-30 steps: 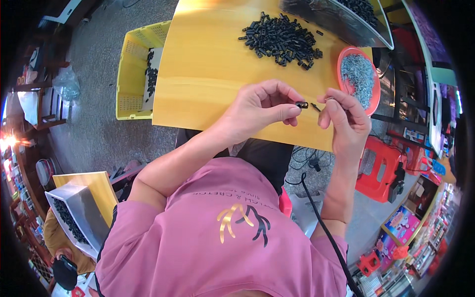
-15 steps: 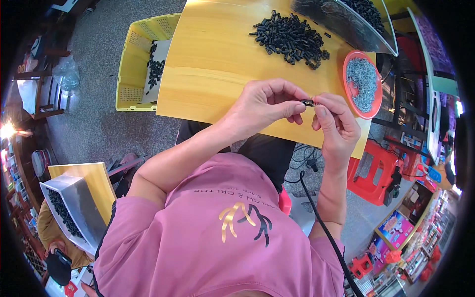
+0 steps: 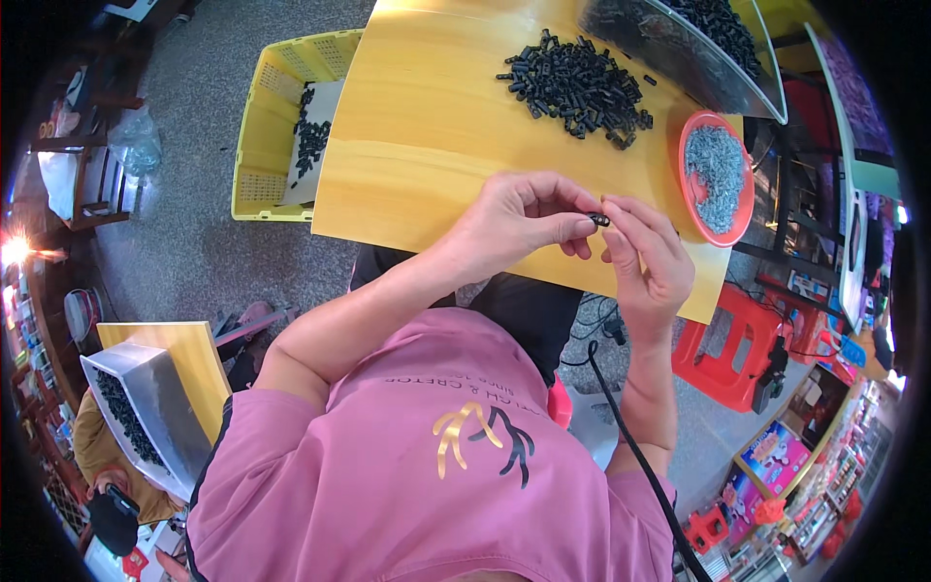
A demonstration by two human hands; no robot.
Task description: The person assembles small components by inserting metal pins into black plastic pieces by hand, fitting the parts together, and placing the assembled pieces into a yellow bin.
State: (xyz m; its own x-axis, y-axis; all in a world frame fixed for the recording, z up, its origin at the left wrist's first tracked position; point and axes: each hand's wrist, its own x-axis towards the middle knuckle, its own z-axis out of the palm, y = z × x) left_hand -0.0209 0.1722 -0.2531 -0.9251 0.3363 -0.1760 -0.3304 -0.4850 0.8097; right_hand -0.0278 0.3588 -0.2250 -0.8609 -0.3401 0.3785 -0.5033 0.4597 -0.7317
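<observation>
Black, shiny and stubby, one small piece (image 3: 600, 220) sits in the grip of the left hand (image 3: 529, 218), pinched by thumb and finger over the smooth, yellow, wood-look bench (image 3: 417, 126). The right hand (image 3: 650, 257) is bent close beside it; I can't tell if that grip holds anything. Beyond are a bumpy pile of black pieces (image 3: 582, 89), a see-through tub (image 3: 679, 68) and a round red bowl (image 3: 743, 215) of silvery bits (image 3: 714, 170).

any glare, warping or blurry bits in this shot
Head view: fisheye warping bows the edges of the yellow table, and the corners go black; head view: a bright light at the far left flares into a burst; head view: the small black part in the left hand shows too small for fine detail.
</observation>
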